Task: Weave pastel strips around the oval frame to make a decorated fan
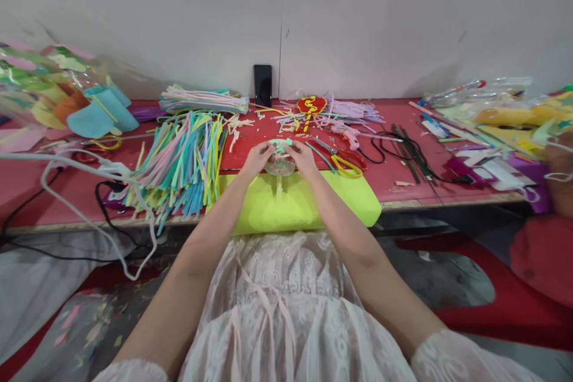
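Between my two hands is a round, pale green, see-through disc [280, 166] with a pale stick-like strip [279, 188] running down from it. My left hand [258, 159] grips its left upper edge with bent fingers. On the opposite side, my right hand [301, 158] pinches the edge near a small mint-green piece [286, 142]. What exactly the fingertips press on is too small to tell. Below the disc, a bright yellow-green sheet [295, 206] drapes over the table's front edge. Yellow-and-red-handled scissors [347, 166] lie just right of my right hand.
Bundles of pastel pipe cleaners [179, 161] lie to the left. A phone [262, 85] leans on the partition. Behind my hands rests a red-and-yellow ornament [311, 106]. At right are a pink glue gun [351, 138] and a black cable [380, 142]. Another person's red sleeve [544, 256] shows at far right.
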`<state>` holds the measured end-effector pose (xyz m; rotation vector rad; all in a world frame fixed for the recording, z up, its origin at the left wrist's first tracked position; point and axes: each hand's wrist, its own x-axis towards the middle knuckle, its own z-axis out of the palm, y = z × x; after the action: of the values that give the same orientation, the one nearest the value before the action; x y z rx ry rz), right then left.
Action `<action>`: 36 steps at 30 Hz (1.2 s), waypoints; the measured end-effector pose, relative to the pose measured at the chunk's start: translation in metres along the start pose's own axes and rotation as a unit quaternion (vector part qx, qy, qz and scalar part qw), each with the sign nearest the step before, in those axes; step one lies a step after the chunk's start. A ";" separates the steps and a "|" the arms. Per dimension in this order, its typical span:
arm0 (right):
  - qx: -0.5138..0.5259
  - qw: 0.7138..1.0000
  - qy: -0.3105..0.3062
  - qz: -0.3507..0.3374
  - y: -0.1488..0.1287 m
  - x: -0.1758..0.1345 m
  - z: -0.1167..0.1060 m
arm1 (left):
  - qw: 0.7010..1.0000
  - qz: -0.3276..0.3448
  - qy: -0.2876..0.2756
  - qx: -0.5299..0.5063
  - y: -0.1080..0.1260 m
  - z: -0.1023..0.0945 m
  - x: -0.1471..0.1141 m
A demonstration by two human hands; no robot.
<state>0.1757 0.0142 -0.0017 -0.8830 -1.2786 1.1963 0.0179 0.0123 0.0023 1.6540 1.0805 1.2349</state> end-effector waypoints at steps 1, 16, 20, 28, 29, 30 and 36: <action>0.003 1.000 -0.001 0.002 0.000 0.000 0.000 | 1.000 -0.003 0.001 -0.008 0.001 0.000 0.000; 0.065 0.998 -0.009 0.011 0.003 0.001 0.001 | 0.997 0.023 0.076 0.006 0.001 -0.003 0.000; 0.052 0.998 -0.019 0.023 0.003 0.001 0.001 | 0.996 0.031 0.086 0.023 0.004 -0.004 -0.002; 0.038 0.999 -0.022 0.016 0.000 -0.001 0.003 | 0.995 0.029 0.086 -0.033 0.000 -0.003 0.000; 0.039 0.999 -0.019 0.017 0.001 -0.001 0.003 | 0.995 0.029 0.090 -0.045 0.000 -0.003 0.000; 0.041 0.999 -0.017 0.018 0.001 -0.001 0.003 | 0.994 0.029 0.092 -0.054 0.000 -0.003 0.001; 0.074 0.997 -0.014 0.024 0.002 0.000 0.001 | 0.991 0.038 0.104 -0.082 0.006 -0.003 -0.002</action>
<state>0.1741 0.0141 -0.0036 -0.7949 -1.1801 1.3279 0.0158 0.0091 0.0082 1.4780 1.0171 1.5300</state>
